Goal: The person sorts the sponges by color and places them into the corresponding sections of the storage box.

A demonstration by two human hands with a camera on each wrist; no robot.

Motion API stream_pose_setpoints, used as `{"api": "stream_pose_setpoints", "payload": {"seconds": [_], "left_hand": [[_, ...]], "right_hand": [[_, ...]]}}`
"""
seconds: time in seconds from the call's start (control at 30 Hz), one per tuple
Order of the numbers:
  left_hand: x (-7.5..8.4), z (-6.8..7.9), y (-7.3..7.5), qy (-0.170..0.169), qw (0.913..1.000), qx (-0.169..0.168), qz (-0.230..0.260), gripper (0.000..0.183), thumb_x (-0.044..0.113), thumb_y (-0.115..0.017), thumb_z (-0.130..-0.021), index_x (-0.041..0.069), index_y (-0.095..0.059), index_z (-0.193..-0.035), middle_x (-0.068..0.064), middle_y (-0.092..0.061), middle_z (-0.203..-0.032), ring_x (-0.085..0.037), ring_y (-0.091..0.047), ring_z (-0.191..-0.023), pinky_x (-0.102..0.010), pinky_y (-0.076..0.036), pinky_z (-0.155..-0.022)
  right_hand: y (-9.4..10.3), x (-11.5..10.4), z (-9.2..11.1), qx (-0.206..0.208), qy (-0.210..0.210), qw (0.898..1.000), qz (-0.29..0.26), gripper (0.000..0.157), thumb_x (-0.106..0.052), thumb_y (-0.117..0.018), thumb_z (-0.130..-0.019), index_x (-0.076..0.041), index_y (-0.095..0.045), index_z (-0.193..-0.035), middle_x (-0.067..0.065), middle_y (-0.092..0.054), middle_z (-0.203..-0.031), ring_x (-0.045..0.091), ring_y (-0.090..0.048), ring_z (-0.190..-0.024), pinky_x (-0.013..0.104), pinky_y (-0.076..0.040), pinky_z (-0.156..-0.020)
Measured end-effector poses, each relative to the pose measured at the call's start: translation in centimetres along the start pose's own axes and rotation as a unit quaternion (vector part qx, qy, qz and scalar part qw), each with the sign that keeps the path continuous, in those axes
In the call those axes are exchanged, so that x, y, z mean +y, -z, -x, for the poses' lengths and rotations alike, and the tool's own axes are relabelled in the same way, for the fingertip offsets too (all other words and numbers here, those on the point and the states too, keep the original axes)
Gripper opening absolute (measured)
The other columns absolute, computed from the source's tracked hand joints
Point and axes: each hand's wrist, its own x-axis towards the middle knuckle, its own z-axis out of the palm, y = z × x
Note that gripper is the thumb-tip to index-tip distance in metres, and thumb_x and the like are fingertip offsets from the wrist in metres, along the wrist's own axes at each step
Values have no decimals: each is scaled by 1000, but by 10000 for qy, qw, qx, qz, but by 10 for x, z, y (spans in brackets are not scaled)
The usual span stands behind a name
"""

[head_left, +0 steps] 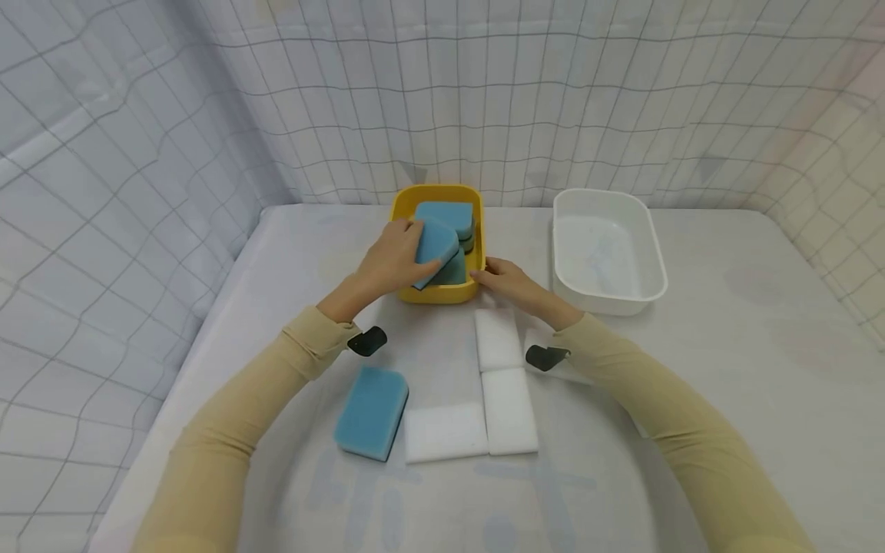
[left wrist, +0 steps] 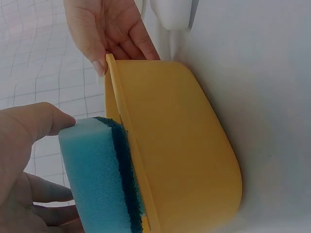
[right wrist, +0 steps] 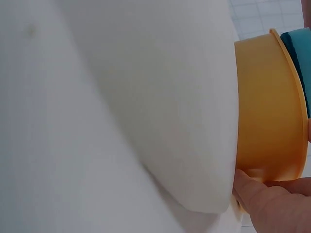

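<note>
My left hand (head_left: 389, 263) grips a blue sponge (head_left: 435, 240) with a dark scouring layer, tilted over the yellow container (head_left: 440, 295). In the left wrist view, the thumb and fingers hold opposite edges of this sponge (left wrist: 92, 170), its dark side right at the container's rim. Several more blue sponges (head_left: 445, 210) lie inside the container, some stacked, partly hidden by the held one. At the container's front right corner, my right hand (head_left: 517, 286) pinches the rim, thumb on top and fingers against the outer wall (left wrist: 165, 107).
A white container (head_left: 608, 303) stands to the right of the yellow one. Nearer me, another blue sponge (head_left: 372, 413) lies left of three white rectangular blocks (head_left: 510, 411) set in an L shape. Gridded white curtains (head_left: 442, 100) surround the table's back and sides.
</note>
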Motion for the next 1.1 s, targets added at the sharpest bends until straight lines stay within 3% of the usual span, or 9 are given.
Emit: {"api": "stream_pose_setpoints", "payload": {"seconds": [0.2, 0.43, 0.8, 1.1], "left_hand": [[1, -9, 0, -227, 9993, -79, -274, 77, 39, -60, -87, -2, -28, -145, -22, -35, -144, -33, -38, -129, -45, -37, -108], [1, -13, -7, -646, 9972, 180, -341, 76, 30, -63, -88, -3, -25, -145, -23, -32, -145, -37, -33, -134, -45, -31, -112], [-4, -8, -6, -678, 9971, 309, -179, 73, 26, -63, -89, -5, -27, -144, -24, -32, -146, -36, -30, -137, -45, -27, -116], [-11, 3, -10, -801, 9960, 399, 68, 73, 25, -64, -88, -5, -28, -144, -24, -33, -145, -36, -32, -135, -45, -30, -113]], "right_hand": [[-1, -1, -1, -75, -22, 10000, -61, 55, -31, -41, -99, 0, -32, -144, 16, -39, -147, 28, -34, -137, 45, -26, -116], [-4, -3, -1, -142, -18, 9999, -1, 56, -34, -41, -99, -1, -33, -143, 16, -40, -146, 29, -34, -138, 46, -26, -116], [-1, -3, 0, -76, -50, 9999, 68, 55, -36, -41, -99, -4, -35, -143, 14, -42, -145, 28, -36, -136, 47, -26, -115], [1, 0, -1, -49, -100, 9998, 181, 56, -37, -40, -99, -5, -33, -145, 14, -41, -146, 28, -36, -136, 46, -28, -114]]}}
